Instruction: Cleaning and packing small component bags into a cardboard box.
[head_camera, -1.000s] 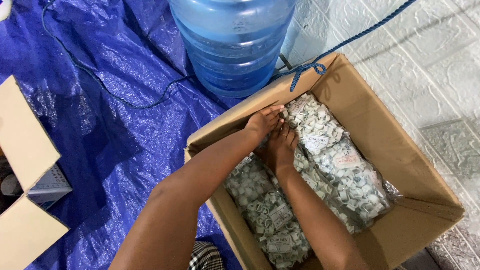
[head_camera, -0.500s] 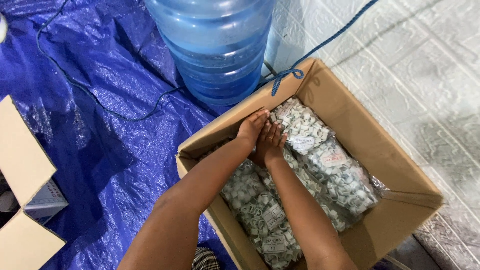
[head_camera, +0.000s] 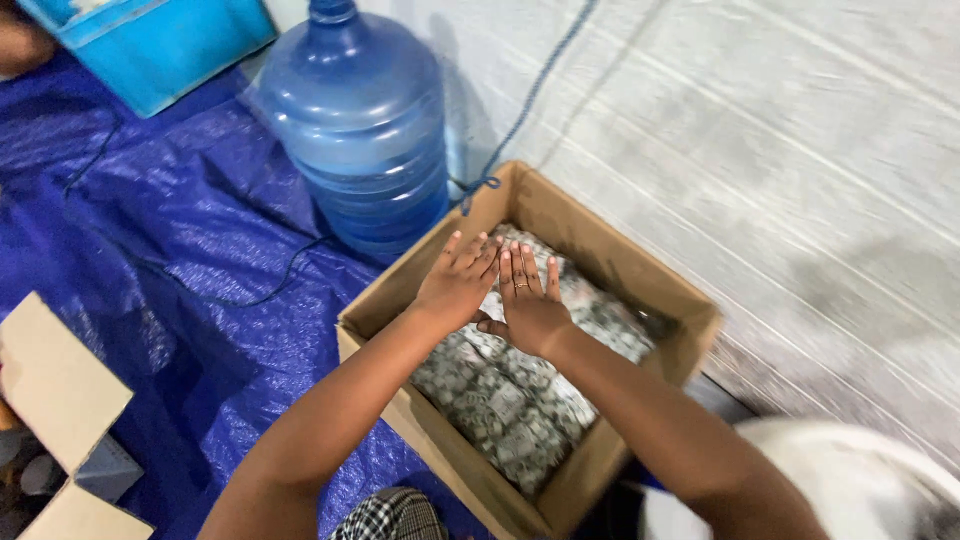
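An open cardboard box (head_camera: 440, 455) sits on a blue tarp, filled with clear plastic bags of small white parts (head_camera: 500, 400). My left hand (head_camera: 458, 282) and my right hand (head_camera: 527, 306) are raised above the box, side by side, flat with fingers spread and palms down. Neither hand holds anything. A ring shows on a finger of my right hand. Both hands hover over the far half of the bags.
A large blue water bottle (head_camera: 360, 120) stands just behind the box. The crinkled blue tarp (head_camera: 180, 250) covers the floor, with a thin cord across it. Another cardboard box (head_camera: 60, 400) lies at the left edge. A teal tub (head_camera: 150, 45) sits at the top left. A white wall rises at right.
My hands have lifted out of the box, where they pressed on the bags, and now hover flat above it. The camera has tilted up and back.
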